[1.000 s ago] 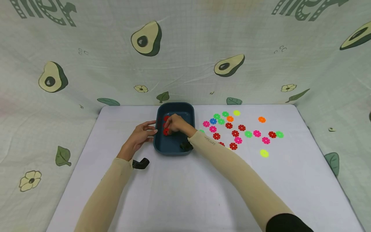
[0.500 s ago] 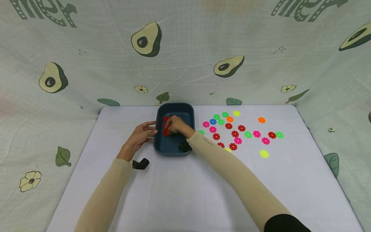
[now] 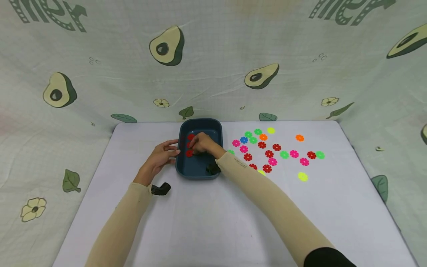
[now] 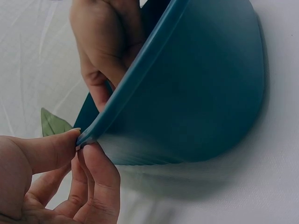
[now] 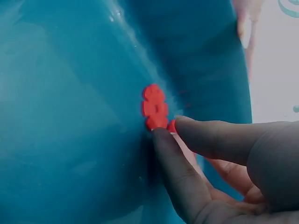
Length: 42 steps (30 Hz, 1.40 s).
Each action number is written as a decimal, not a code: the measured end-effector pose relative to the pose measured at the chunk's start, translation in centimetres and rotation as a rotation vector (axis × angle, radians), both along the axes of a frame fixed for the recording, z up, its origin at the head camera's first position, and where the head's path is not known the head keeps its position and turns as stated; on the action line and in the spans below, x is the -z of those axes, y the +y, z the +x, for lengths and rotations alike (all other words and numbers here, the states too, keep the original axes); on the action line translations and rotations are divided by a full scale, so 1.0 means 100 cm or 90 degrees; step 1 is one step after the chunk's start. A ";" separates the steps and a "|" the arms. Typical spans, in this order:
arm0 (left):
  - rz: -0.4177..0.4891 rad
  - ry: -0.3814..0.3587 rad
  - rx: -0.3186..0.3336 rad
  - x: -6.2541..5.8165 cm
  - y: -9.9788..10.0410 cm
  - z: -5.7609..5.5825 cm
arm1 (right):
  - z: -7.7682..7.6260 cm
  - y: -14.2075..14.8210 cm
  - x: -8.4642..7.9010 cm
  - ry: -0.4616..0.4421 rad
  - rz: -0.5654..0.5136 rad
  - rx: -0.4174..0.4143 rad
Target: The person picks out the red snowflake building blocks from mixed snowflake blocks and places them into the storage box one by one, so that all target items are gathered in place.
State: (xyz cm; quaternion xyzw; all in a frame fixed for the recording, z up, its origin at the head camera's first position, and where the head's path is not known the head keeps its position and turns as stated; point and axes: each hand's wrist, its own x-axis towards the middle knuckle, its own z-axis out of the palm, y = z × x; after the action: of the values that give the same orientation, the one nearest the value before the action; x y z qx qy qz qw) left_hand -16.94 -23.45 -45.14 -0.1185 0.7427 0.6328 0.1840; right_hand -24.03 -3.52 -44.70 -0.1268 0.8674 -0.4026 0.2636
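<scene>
Red discs (image 3: pixel 189 153) lie along the left wall of a blue tray (image 3: pixel 200 178), right hand (image 3: pixel 205 144) pinching one. Left hand (image 3: pixel 161 155) clamps the rim (image 4: pixel 158 41); open floor (image 3: pixel 194 167) toward the near edge.

There are 2 hands (image 3: pixel 159 156), 1 tray (image 3: pixel 195 172) and at least 27 discs (image 3: pixel 269 154).

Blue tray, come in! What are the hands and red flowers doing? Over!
Left hand pinches the blue tray at its rim. Right hand inside, fingers seemingly pinching a red flower-shaped disc. Two more red discs nearby. No obstacle seen.
</scene>
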 end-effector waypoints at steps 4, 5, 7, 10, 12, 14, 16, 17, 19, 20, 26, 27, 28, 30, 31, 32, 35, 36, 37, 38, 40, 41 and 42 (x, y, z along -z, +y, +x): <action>-0.005 0.001 0.005 -0.001 0.001 0.001 | 0.001 0.006 -0.006 -0.005 -0.025 0.000; -0.006 0.002 0.007 -0.001 0.001 0.001 | 0.001 0.007 -0.008 -0.007 -0.032 0.000; -0.007 0.004 0.008 -0.002 0.002 0.001 | 0.002 0.011 -0.012 -0.008 -0.043 -0.004; -0.004 0.006 0.009 -0.002 0.002 0.001 | 0.003 0.018 -0.019 -0.005 -0.055 -0.008; -0.002 0.007 0.008 -0.002 0.002 0.002 | 0.005 0.023 -0.025 -0.002 -0.058 -0.011; 0.000 0.006 0.008 -0.003 0.002 0.002 | 0.007 0.030 -0.031 0.003 -0.061 -0.013; 0.002 0.004 0.007 -0.002 0.001 0.002 | 0.010 0.038 -0.036 0.003 -0.061 -0.016; 0.003 0.004 0.008 -0.002 0.001 0.002 | 0.011 0.042 -0.039 0.006 -0.058 -0.020; 0.003 0.001 0.006 -0.001 0.000 0.002 | 0.014 0.050 -0.044 0.017 -0.055 -0.029; 0.005 0.000 0.006 -0.001 0.000 0.002 | 0.015 0.055 -0.045 0.021 -0.054 -0.033; 0.015 0.003 0.013 -0.001 0.002 0.001 | 0.018 0.086 -0.050 0.040 -0.071 -0.030; 0.015 0.004 0.015 -0.001 0.002 0.001 | 0.019 0.091 -0.050 0.037 -0.075 -0.026; 0.015 0.004 0.015 -0.001 0.002 0.001 | 0.020 0.096 -0.050 0.032 -0.081 -0.023; 0.014 0.004 0.015 -0.001 0.001 0.002 | 0.022 0.106 -0.051 0.029 -0.087 -0.017; 0.013 0.003 0.015 -0.001 0.001 0.002 | 0.023 0.112 -0.052 0.030 -0.087 -0.016; 0.011 0.003 0.015 -0.001 0.002 0.002 | 0.024 0.117 -0.052 0.029 -0.086 -0.012; 0.011 0.003 0.011 -0.001 0.002 0.001 | 0.029 0.135 -0.051 0.027 -0.080 0.002; 0.010 0.004 0.012 -0.001 0.002 0.001 | 0.030 0.141 -0.049 0.026 -0.077 0.009; 0.009 0.005 0.013 -0.001 0.002 0.001 | 0.032 0.146 -0.048 0.022 -0.075 0.017; 0.010 0.006 0.013 -0.002 0.002 0.001 | 0.033 0.152 -0.047 0.016 -0.073 0.026; 0.011 0.006 0.013 -0.002 0.002 0.001 | 0.036 0.164 -0.044 0.012 -0.062 0.039; 0.009 0.005 0.014 -0.002 0.002 0.002 | 0.038 0.170 -0.042 0.010 -0.056 0.046; 0.008 0.005 0.016 -0.002 0.002 0.002 | 0.039 0.175 -0.041 0.009 -0.051 0.051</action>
State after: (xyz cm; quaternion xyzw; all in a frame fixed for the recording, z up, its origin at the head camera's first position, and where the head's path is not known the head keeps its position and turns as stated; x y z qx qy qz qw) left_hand -16.77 -23.29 -44.93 -0.1057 0.7410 0.6355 0.1895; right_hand -20.14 13.98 -40.61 -0.1048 0.8569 -0.4462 0.2359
